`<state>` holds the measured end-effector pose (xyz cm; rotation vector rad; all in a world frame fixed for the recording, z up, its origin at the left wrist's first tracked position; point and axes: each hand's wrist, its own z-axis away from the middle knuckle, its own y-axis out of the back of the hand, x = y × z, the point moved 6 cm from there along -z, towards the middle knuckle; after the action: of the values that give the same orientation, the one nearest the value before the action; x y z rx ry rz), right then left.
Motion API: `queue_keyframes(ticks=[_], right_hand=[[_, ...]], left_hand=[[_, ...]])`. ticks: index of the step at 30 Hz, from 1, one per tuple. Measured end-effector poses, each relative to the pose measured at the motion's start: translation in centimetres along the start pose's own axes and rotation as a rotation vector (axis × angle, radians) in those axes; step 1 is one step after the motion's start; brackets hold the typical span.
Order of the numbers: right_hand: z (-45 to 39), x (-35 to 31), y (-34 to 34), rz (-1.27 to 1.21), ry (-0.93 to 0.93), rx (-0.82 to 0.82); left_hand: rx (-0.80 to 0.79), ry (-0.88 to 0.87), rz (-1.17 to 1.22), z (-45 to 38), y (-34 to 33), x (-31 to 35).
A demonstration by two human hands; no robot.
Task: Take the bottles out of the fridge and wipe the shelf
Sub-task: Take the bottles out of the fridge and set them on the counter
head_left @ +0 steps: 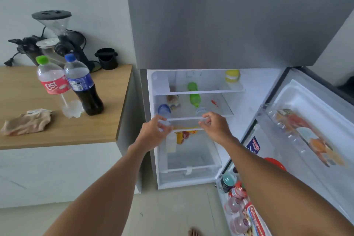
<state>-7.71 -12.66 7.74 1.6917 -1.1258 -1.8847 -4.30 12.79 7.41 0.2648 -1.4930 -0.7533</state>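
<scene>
The fridge stands open, and both my hands reach to the front rim of its middle glass shelf (183,119). My left hand (156,130) curls around the body of a clear blue-capped bottle (164,109). My right hand (215,123) curls around a clear pale-capped bottle (200,110). Behind them on that shelf lie a green bottle (194,94) and a small brown bottle (172,98). On the wooden counter (57,138) to the left stand a red-labelled est bottle (51,80) and a dark cola bottle (82,86), with a beige cloth (26,123) near them.
A yellow jar (232,75) sits on the top shelf. The open fridge door (298,101) on the right has racks packed with jars and packets. A coffee grinder (61,30) and a black cup (106,58) stand at the counter's back. A yellow packet (181,137) lies below the shelf.
</scene>
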Motion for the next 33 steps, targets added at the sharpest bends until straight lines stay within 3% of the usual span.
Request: queue_keyframes(ticks=[3, 7, 12, 17, 24, 28, 33], right_hand=[[-6.0, 3.7, -1.6, -0.037, 0.011, 0.033], [-14.7, 9.2, -5.1, -0.052, 0.036, 0.056], [-23.4, 13.7, -8.4, -0.061, 0.029, 0.154], [-27.0, 16.2, -11.0, -0.078, 0.023, 0.244], [-24.5, 15.0, -9.9, -0.193, -0.039, 0.250], [-20.8, 12.0, -8.1, -0.163, -0.014, 0.247], [-14.4, 5.2, -4.5, -0.091, 0.110, 0.228]], left_hand=[[0.001, 0.049, 0.053, -6.0, -5.1, -1.4], [0.218, 0.140, 0.110, -14.4, -9.7, -4.2], [0.498, 0.193, 0.168, -22.5, -11.7, -7.9], [0.583, 0.279, 0.125, -26.9, -12.5, -10.0], [0.680, 0.290, 0.220, -23.9, -11.9, -9.6], [0.630, 0.298, 0.307, -19.5, -10.5, -8.1], [0.588, 0.201, 0.115, -12.1, -7.0, -2.2]])
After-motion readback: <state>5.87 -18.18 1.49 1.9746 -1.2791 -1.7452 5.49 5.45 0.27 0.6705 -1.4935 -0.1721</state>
